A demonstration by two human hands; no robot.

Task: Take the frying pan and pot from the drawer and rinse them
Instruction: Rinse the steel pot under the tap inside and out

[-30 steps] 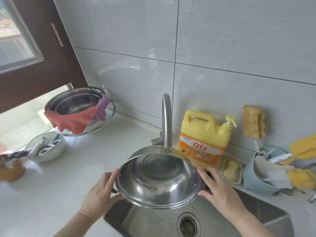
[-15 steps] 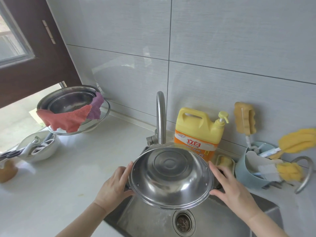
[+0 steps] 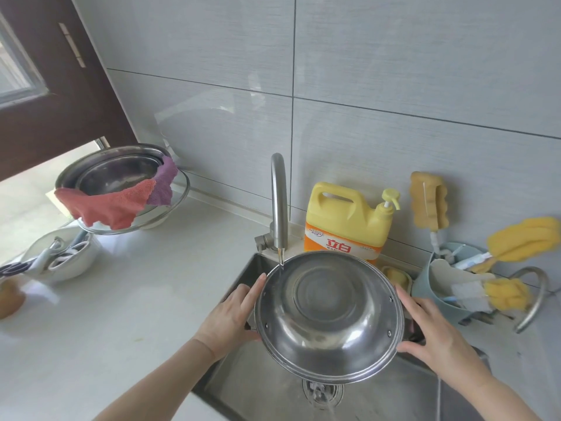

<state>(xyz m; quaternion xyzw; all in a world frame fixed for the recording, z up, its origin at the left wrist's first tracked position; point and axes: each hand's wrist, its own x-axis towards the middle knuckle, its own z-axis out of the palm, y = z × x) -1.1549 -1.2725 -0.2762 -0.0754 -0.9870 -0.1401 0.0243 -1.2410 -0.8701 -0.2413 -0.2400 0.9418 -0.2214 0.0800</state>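
Note:
A shiny steel pot (image 3: 329, 314) is held tilted over the sink (image 3: 243, 369), its inside facing me. My left hand (image 3: 232, 317) grips its left side handle and my right hand (image 3: 431, 329) grips its right side handle. The handles are mostly hidden under my palms. A thin stream of water falls from the tap (image 3: 278, 202) onto the pot's upper left rim. Water runs off the pot's bottom edge towards the drain (image 3: 323, 395). No frying pan is in view.
A yellow detergent jug (image 3: 346, 220) and a soap dish (image 3: 396, 276) stand behind the sink. A blue holder (image 3: 437, 294) with brushes and sponges sits at right. Steel bowls with a red cloth (image 3: 106, 205) are at left on the white counter (image 3: 136, 299).
The pot has sunk a little lower under the tap spout, and water now runs onto its rim. Both hands keep their hold on the handles.

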